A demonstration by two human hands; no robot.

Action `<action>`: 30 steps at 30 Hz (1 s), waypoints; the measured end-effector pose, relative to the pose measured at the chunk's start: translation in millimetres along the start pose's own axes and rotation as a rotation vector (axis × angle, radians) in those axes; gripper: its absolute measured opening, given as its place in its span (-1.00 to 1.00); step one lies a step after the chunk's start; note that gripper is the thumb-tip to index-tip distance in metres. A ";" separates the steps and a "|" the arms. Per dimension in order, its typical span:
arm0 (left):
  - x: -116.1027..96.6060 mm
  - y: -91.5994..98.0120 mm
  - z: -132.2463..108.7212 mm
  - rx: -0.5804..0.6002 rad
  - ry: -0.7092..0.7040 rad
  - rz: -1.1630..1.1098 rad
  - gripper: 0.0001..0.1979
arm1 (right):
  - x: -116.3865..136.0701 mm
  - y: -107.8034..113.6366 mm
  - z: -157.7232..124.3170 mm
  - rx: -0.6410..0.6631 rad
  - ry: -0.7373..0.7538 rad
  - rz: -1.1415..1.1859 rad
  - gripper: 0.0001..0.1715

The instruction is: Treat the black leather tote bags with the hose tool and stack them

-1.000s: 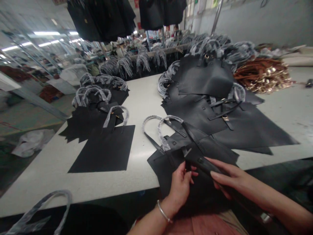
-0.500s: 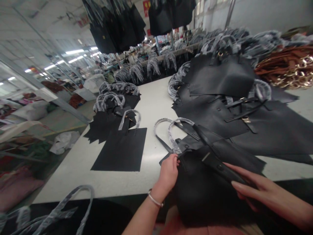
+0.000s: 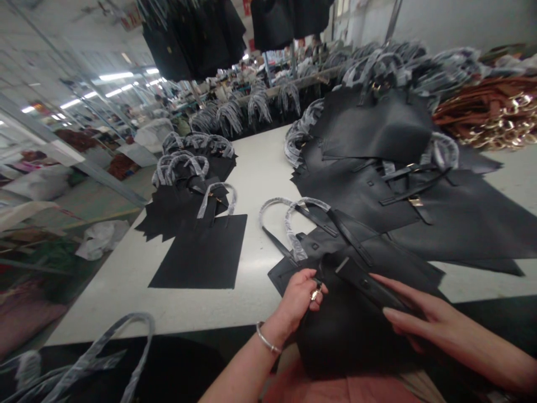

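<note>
My left hand (image 3: 302, 299) is closed at the top of a black leather bag panel (image 3: 348, 336). A small gold-coloured metal clasp (image 3: 315, 293) shows at its fingertips; what lies under the fingers is hidden. My right hand (image 3: 423, 313) grips a wide black leather strap (image 3: 369, 285) between thumb and fingers, and the strap slants across the panel. Just beyond the left hand, two plastic-wrapped handles (image 3: 296, 224) arch up from another black panel (image 3: 331, 240) lying flat on the table.
White table (image 3: 213, 310). On its left lies a single black panel with a handle (image 3: 201, 254), beside a fanned pile of panels (image 3: 168, 212). Stacked black panels (image 3: 377, 129) cover the right side, near brown straps with gold rings (image 3: 490, 112). Black bags (image 3: 193, 39) hang overhead.
My left hand has turned and shifted slightly right and down, bringing the gold-coloured clasp into sight. My right hand and the strap have moved a little to the left. The view has shifted slightly.
</note>
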State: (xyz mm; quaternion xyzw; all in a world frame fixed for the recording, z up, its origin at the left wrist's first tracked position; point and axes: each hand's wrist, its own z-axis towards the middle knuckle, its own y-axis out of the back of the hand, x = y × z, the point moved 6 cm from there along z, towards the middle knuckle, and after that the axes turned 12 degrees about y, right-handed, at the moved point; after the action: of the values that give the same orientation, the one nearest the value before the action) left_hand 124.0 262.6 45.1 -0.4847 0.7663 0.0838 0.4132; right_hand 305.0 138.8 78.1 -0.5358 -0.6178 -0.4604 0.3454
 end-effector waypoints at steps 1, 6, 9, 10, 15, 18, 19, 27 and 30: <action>-0.6 -1.7 -0.1 -0.008 -0.010 0.026 -0.81 | 0.0 -0.1 0.4 -0.001 0.003 -0.005 0.05; -2.3 -7.1 2.2 -0.043 -0.049 0.154 -0.80 | -0.4 -0.6 1.4 0.011 -0.002 -0.023 0.02; -2.0 -9.1 3.6 -0.035 -0.040 0.136 -0.80 | 1.2 -0.7 0.6 0.014 0.017 -0.029 0.01; -1.9 -9.5 3.9 -0.034 -0.038 0.123 -0.79 | 1.5 -0.6 0.2 0.015 0.022 -0.030 0.00; -0.7 -12.0 7.8 -0.019 -0.079 0.126 -0.79 | 1.7 0.8 -2.7 -0.003 0.021 -0.038 -0.01; 1.2 -14.5 10.9 0.000 -0.112 0.143 -0.79 | 3.2 1.3 -3.6 -0.014 0.022 -0.036 -0.01; 2.0 -15.3 11.5 0.002 -0.109 0.137 -0.78 | 3.6 1.5 -3.8 -0.017 0.017 -0.036 -0.01; -0.9 -22.9 9.0 0.007 -0.170 0.132 -0.80 | 6.5 10.7 -12.7 -0.041 -0.005 -0.015 0.02; -1.6 -25.4 9.1 0.016 -0.249 0.231 -0.82 | 6.9 10.3 -18.9 0.009 -0.041 0.032 0.02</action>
State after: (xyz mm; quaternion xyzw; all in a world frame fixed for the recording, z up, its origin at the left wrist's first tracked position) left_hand 149.9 255.4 47.3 -0.3758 0.7604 0.1840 0.4967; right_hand 312.5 123.4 93.0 -0.5534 -0.6181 -0.4411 0.3424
